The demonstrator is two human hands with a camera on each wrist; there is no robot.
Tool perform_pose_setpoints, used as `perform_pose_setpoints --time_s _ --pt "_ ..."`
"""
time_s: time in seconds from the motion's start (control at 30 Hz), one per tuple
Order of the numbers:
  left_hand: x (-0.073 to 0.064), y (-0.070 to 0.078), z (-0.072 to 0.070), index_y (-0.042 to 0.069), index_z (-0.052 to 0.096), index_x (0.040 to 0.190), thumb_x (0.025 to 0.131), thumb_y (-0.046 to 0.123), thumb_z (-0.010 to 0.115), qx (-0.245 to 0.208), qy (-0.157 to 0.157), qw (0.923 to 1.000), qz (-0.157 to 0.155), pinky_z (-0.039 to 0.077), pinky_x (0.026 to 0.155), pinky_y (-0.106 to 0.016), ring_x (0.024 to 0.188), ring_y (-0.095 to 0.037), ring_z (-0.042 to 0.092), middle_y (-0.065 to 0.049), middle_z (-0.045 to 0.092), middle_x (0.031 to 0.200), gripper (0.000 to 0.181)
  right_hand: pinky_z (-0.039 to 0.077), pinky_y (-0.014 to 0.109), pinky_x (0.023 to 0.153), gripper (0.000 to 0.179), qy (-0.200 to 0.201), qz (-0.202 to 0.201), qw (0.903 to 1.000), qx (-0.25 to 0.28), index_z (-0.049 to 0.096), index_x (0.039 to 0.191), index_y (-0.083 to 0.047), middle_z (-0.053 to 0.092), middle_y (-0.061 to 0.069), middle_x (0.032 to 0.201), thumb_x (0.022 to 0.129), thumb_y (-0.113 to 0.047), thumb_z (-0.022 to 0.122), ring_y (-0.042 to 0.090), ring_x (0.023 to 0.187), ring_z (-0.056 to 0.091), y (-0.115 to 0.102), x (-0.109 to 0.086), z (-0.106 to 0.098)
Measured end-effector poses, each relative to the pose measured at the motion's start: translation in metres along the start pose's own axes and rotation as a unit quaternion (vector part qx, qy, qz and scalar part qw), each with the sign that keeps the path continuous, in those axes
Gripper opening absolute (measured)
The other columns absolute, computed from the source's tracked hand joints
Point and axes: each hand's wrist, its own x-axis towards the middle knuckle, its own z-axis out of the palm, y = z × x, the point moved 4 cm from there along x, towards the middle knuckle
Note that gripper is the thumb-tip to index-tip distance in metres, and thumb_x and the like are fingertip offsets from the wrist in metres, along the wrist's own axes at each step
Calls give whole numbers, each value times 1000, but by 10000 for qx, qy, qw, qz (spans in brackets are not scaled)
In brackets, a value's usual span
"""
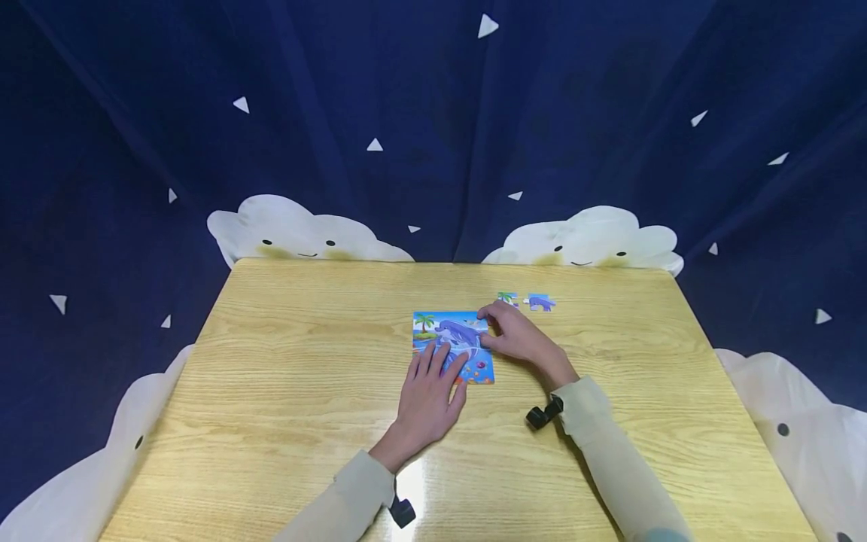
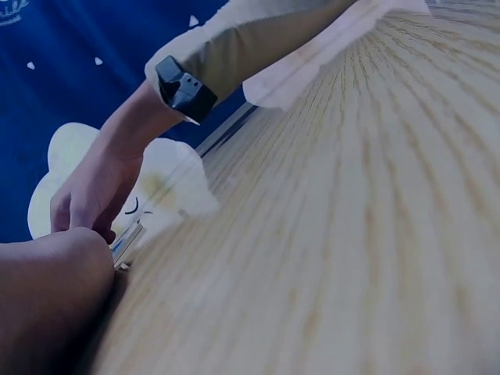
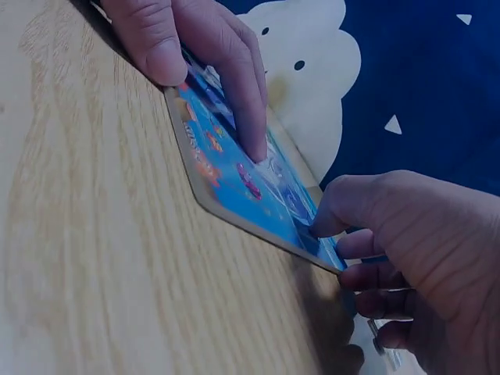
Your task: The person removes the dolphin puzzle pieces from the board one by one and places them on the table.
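A dolphin picture board (image 1: pixel 482 370) lies on the wooden table, showing a purple dolphin, a palm tree and blue sea. My left hand (image 1: pixel 425 403) rests on its near left part, fingers spread over the picture. In the right wrist view, the thumb of that left hand (image 3: pixel 223 58) sits at the board's near edge. My right hand (image 1: pixel 518 333) grips the board's right side, with the thumb on the printed face and curled fingers along the edge. Just beyond this hand lie a palm tree puzzle piece (image 1: pixel 506 296) and joined-looking dolphin puzzle pieces (image 1: pixel 541 302).
The light wooden table (image 1: pixel 305 361) spreads around the board on all sides. Behind it hangs a dark blue curtain (image 1: pixel 433 90) with white triangles and cloud shapes. A black wrist camera (image 1: pixel 544 414) is strapped at the right cuff, another black camera (image 1: pixel 403 513) at the left.
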Motion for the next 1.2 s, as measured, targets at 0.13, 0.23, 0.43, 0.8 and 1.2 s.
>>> perform_pose_setpoints --time_s 0.13,0.23,0.43,0.8,1.2 --pt "0 1 0 30 46 158 108 45 38 12 -81 10000 -42 24 122 -54 155 -38 26 -10 39 164 53 45 38 77 37 -76 130 9999 -19 66 118 0 56 6 92 88 -21 74 20 84 51 -2 3 1" --pt "1 1 0 31 45 159 108 45 38 38 -194 9998 -90 23 122 -53 156 -37 24 -9 37 165 53 45 38 77 38 -126 195 9997 33 64 118 0 56 7 94 88 -22 73 21 84 51 -3 4 2" --pt "0 2 -1 32 44 160 109 46 37 -9 -345 9993 -142 22 123 -53 157 -36 23 -8 36 166 53 43 35 75 40 -99 355 9990 259 58 116 -2 52 7 94 85 -21 73 20 82 49 1 6 6" --pt "0 1 -1 31 46 158 108 45 39 -31 -210 9997 -129 23 122 -52 155 -36 25 -9 38 164 53 42 30 68 22 505 696 9920 923 63 106 -2 57 7 85 90 -15 71 18 74 52 4 10 6" --pt "2 -1 0 30 48 157 108 45 38 57 -27 10000 -27 26 121 -53 154 -38 28 -10 41 162 53 44 23 65 18 717 563 9855 1434 68 109 2 63 4 83 93 -6 66 14 72 54 6 12 7"
